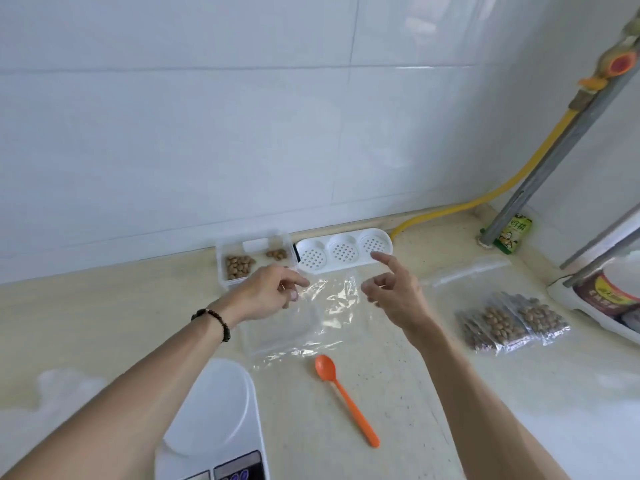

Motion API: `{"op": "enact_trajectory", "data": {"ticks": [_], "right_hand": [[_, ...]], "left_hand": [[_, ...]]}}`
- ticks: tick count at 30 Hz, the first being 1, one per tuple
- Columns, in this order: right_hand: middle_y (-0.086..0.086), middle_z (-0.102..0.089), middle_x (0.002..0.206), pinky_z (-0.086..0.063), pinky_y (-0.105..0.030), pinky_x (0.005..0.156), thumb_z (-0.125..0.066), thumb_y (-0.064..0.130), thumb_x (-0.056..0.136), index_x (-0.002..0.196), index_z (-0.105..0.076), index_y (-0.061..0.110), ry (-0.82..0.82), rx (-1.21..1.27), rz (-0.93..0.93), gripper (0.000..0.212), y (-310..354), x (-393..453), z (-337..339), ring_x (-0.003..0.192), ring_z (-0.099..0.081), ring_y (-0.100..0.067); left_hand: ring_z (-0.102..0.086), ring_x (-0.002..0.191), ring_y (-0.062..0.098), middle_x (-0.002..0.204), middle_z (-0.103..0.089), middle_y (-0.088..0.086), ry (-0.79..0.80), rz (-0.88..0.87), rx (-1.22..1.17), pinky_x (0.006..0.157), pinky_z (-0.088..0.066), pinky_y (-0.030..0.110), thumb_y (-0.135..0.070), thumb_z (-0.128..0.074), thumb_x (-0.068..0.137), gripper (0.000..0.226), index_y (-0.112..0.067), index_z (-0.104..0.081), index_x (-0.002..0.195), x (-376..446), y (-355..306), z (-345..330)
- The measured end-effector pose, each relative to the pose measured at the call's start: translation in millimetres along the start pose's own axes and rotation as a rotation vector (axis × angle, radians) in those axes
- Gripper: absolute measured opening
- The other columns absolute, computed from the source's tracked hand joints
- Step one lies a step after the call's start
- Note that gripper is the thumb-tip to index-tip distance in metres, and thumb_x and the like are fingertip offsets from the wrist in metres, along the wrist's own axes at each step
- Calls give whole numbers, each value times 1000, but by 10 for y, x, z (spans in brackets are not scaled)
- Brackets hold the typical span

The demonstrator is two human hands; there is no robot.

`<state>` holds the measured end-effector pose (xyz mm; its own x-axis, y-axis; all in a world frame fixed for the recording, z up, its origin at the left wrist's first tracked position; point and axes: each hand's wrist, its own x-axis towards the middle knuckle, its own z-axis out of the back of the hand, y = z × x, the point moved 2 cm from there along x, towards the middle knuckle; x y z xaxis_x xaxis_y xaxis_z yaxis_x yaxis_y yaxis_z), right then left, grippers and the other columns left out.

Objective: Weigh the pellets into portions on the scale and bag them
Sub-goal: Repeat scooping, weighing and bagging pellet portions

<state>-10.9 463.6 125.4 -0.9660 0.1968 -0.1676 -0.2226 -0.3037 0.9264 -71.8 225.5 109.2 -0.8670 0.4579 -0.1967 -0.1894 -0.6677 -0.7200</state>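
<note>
A clear empty plastic bag [332, 306] is held up over the counter between my hands. My left hand [270, 292] pinches its upper left edge. At the bag's right edge my right hand [394, 289] has thumb and curled fingers closed together, with the index finger sticking up. Brown pellets lie in a clear box [254, 259] by the wall. The white scale [214, 410] with its bare round platform sits under my left forearm. An orange spoon [343, 396] lies on the counter to the right of the scale. Several filled pellet bags [512, 322] lie at the right.
A shallow clear tray [277, 336] lies under the bag. A white perforated holder [343, 252] stands against the wall. Empty zip bags [467, 275] lie beyond the filled ones. A yellow hose [450, 206], a grey pipe [540, 168], a green packet [512, 237] and a jar [606, 292] crowd the right corner.
</note>
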Motion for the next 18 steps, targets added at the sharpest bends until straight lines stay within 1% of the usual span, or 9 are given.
{"op": "enact_trajectory", "data": {"ticks": [2,3,5,7,10,12,14,16,18], "right_hand": [[-3,-67,72,-55,-32,70,-63,-2,86,122,-64,19,76,-78,-11,42,72,-207,-326,60,-62,-7],[-2,-65,69,-54,-34,68,-61,-3,86,117,-67,15,117,-106,-23,37,81,-308,-492,58,-61,-8],[-1,-63,66,-50,-29,61,-60,-4,85,110,-70,12,181,-115,-66,32,64,-501,-812,55,-59,-10],[-3,-63,67,-49,-24,58,-60,-3,84,108,-70,11,204,-90,-134,30,-9,-656,-1093,54,-59,-11],[-8,-68,73,-52,-24,60,-62,0,84,107,-70,14,195,-68,-226,28,-170,-814,-1428,58,-62,-12],[-12,-72,80,-54,-25,63,-63,1,84,107,-70,14,168,-71,-275,28,-282,-868,-1593,60,-63,-12],[-13,-73,85,-55,-24,64,-63,1,85,108,-69,13,132,-69,-329,27,-387,-890,-1710,61,-64,-12],[-13,-73,86,-54,-22,61,-64,1,87,109,-67,13,90,-75,-365,26,-488,-891,-1781,64,-65,-12],[-10,-72,83,-54,-24,64,-64,2,87,112,-67,12,49,-86,-380,27,-576,-875,-1815,68,-66,-14]], "left_hand": [[-61,61,-2,83,-70,-4,26,10,-6,66,-48,15,-5,-55,92,32,-28,-67,110,-291,187,188],[-61,61,0,83,-70,-3,32,16,-7,67,-48,16,-5,-57,91,29,-28,-67,106,-426,290,264],[-63,62,6,78,-68,-3,33,32,33,66,-50,19,-7,-63,88,20,-23,-69,98,-659,506,387],[-63,64,7,73,-66,-6,27,52,109,63,-47,16,-11,-66,86,13,-22,-70,93,-830,720,464],[-57,66,4,72,-63,-10,22,77,189,62,-42,14,-16,-69,83,8,-22,-71,88,-974,1003,488],[-59,68,6,73,-63,-10,17,99,207,64,-45,17,-18,-69,83,4,-21,-70,85,-1012,1169,436],[-63,72,10,75,-65,-9,6,116,214,66,-48,20,-20,-68,82,3,-22,-70,83,-1023,1303,359],[-64,77,12,78,-67,-9,-13,122,225,72,-50,25,-20,-68,83,3,-22,-70,84,-1006,1399,284],[-64,81,13,80,-68,-8,-28,116,247,82,-48,30,-20,-68,84,5,-19,-70,89,-966,1459,225]]}}
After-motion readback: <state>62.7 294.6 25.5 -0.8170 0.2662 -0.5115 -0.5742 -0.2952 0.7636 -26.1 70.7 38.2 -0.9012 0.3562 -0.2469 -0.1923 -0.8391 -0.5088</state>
